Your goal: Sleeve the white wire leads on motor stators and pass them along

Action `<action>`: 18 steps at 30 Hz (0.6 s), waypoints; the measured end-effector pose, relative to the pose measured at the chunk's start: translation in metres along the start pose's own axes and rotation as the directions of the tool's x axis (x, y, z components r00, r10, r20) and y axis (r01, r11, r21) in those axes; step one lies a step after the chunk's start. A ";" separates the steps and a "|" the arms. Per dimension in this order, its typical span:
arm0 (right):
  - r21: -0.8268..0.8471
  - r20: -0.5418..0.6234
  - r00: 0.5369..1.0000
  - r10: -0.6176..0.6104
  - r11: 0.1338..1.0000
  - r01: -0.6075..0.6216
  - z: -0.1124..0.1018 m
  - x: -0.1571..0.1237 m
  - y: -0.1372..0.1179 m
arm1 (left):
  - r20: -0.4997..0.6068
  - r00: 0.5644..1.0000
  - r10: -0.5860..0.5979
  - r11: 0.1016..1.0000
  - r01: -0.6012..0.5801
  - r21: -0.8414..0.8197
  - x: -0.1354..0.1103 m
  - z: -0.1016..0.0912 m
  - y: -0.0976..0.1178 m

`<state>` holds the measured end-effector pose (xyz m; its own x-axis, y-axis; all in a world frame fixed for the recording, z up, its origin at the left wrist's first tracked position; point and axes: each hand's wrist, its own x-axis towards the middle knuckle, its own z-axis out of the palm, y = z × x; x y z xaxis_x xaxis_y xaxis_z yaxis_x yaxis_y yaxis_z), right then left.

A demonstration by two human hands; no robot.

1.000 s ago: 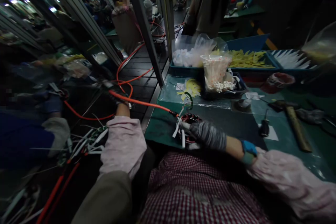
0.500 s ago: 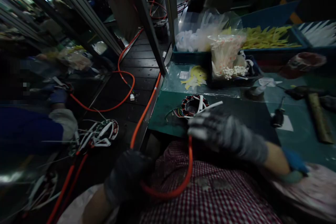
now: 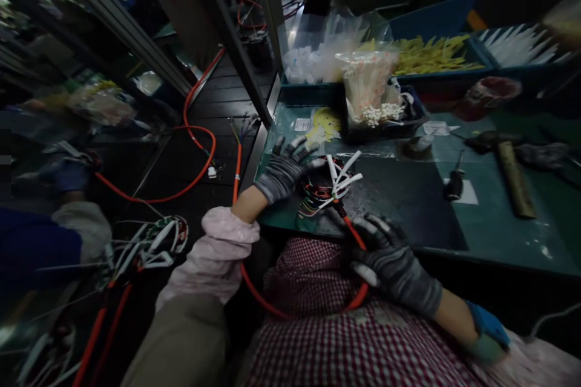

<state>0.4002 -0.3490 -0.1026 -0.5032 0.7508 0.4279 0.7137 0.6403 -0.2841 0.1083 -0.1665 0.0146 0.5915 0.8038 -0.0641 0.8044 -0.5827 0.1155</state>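
On the bench mat lies a ring-shaped wire-wound stator (image 3: 318, 184), dark with red-orange lacing. Several white sleeves (image 3: 344, 174) stick out of it, and thin coloured wires show at its lower left. My left hand (image 3: 284, 172), in a grey striped glove with pale fingertips, is spread at the stator's left side, its thumb reaching over the rim. An orange cable (image 3: 354, 231) leads from the stator toward my body and loops across my checked apron. My right hand (image 3: 390, 260), gloved alike, lies over this cable with fingers and thumb apart; part of the cable is hidden beneath it.
Behind the stator stand a black tray (image 3: 376, 130) of white-tipped sticks and a blue bin (image 3: 436, 69) of yellow strips. A screwdriver (image 3: 454, 184) and a hammer (image 3: 516, 181) lie right. Left, beyond a metal post (image 3: 227, 30), a co-worker's gloved hand (image 3: 70, 175) works near similar wired rings.
My left hand has let go of the orange cable and come up to the stator. The stator is turned, its cable now leading lower right. My right hand has moved down and right, off the stator.
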 end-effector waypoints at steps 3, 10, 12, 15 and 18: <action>-0.101 0.008 0.999 0.045 0.994 -0.044 -0.014 -0.005 0.037 | 0.069 0.993 0.097 0.992 -0.102 0.074 0.000 0.021 0.016; -0.111 -0.138 0.990 0.021 0.993 -0.036 -0.046 0.063 0.099 | 0.081 0.972 0.220 0.970 -0.227 0.083 -0.048 0.018 0.045; -0.017 -0.136 0.988 -0.079 0.997 0.078 -0.054 0.096 0.095 | 0.113 0.954 0.279 0.956 -0.287 0.062 -0.050 0.001 0.035; 0.142 0.101 0.923 -0.371 0.924 0.356 -0.056 0.145 0.086 | 0.183 0.946 0.268 0.958 -0.281 0.052 -0.044 -0.017 0.016; 0.324 0.341 0.764 -0.548 0.831 0.452 -0.041 0.184 0.082 | 0.261 0.927 0.268 0.960 -0.278 0.002 -0.033 -0.020 0.005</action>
<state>0.3865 -0.1651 -0.0123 -0.9415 0.2781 0.1902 0.2080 0.9239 -0.3212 0.0916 -0.1930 0.0376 0.7788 0.5578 -0.2869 0.6081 -0.7836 0.1272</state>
